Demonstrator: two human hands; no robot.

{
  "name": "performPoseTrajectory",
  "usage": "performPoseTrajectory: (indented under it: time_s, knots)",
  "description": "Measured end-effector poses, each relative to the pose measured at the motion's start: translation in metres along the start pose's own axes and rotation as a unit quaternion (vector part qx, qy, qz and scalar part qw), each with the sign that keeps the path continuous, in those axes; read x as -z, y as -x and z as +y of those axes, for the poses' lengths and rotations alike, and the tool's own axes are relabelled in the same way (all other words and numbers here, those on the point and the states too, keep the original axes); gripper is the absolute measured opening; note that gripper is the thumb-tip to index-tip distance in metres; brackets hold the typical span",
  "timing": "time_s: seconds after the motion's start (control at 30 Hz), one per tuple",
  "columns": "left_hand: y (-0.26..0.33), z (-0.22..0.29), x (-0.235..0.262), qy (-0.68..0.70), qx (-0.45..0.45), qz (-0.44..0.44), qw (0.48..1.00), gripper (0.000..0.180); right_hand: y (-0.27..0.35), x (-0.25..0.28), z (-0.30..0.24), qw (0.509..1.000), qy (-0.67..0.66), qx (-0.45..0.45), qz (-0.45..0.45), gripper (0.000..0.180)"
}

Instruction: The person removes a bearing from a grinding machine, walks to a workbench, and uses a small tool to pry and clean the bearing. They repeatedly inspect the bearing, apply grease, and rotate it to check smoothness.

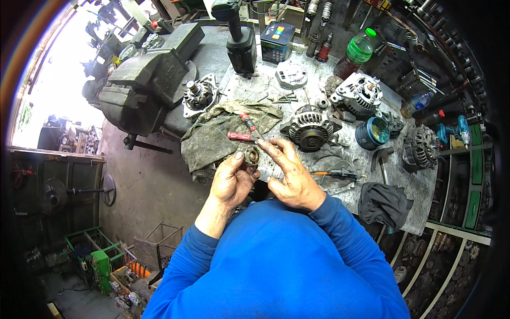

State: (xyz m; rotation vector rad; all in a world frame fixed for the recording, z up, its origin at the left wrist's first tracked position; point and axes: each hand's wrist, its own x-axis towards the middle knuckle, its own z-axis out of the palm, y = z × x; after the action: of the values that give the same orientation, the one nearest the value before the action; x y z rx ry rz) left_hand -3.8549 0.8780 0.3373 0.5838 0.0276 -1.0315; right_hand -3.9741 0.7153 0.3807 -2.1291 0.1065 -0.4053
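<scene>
Your blue sleeves fill the bottom of the view, both forearms coming up to the surface (212,58) edge. Left hand (232,181) grip is closed around a small round metal part (252,156), a ring or bearing-like piece, held up just off the surface in front of your chest. Right hand (291,178) is loosely curled, index fingertip touching the part's rim; it holds nothing itself, as far as I can tell.

Step in hand, judged: you're inspecting or fitting that round part, turning it between the hands. Next move likely calls for a steady left grip and fine right fingertip work on the rim; the part is small, easy to drop.

Just beyond the part: red-handled pliers (245,130) on a dirty green rag (212,138). Near right: alternator (309,127), a second alternator (357,94) farther back, a third (422,148) at the right edge. Screwdriver (334,173) lies beside your right hand, dark cloth (383,203) at the near right corner. Big vise (143,85) at left.

Packages: boxy dark battery (277,41) with a bright multicolour label at back centre; green-capped bottle (357,52) with a green label lying tilted, back right; blue round tin (372,133) right of centre; clear bottle (417,102) with a blue label far right.
</scene>
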Motion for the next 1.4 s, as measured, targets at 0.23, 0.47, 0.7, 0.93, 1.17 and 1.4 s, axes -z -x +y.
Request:
performPoseTrajectory:
  time_s: [0.23, 0.47, 0.7, 0.93, 1.17, 1.4]
  knots:
    - [-0.003, 0.001, 0.001, 0.037, 0.008, -0.01, 0.999, 0.022, 0.0, -0.002, 0.002, 0.961, 0.27, 0.055, -0.002, 0.08]
    - [-0.008, 0.003, 0.005, 0.015, -0.003, -0.08, 0.997, 0.02, 0.001, 0.008, 0.001, 0.953, 0.303, 0.004, 0.021, 0.081]
    - [-0.006, 0.0, -0.001, 0.043, 0.014, 0.003, 0.999, 0.021, 0.0, 0.008, 0.007, 0.904, -0.37, -0.153, -0.153, 0.106]
    - [-0.007, 0.0, -0.004, 0.034, 0.023, 0.0, 0.999, 0.021, 0.001, 0.008, 0.01, 0.921, -0.311, -0.161, -0.172, 0.103]
    - [-0.008, -0.001, -0.004, 0.047, 0.024, -0.009, 0.999, 0.022, 0.0, -0.003, 0.011, 0.993, -0.088, -0.014, -0.077, 0.098]
    - [-0.007, -0.003, -0.008, 0.02, 0.01, -0.01, 1.0, 0.016, -0.001, -0.011, 0.008, 0.997, -0.067, -0.011, -0.045, 0.097]
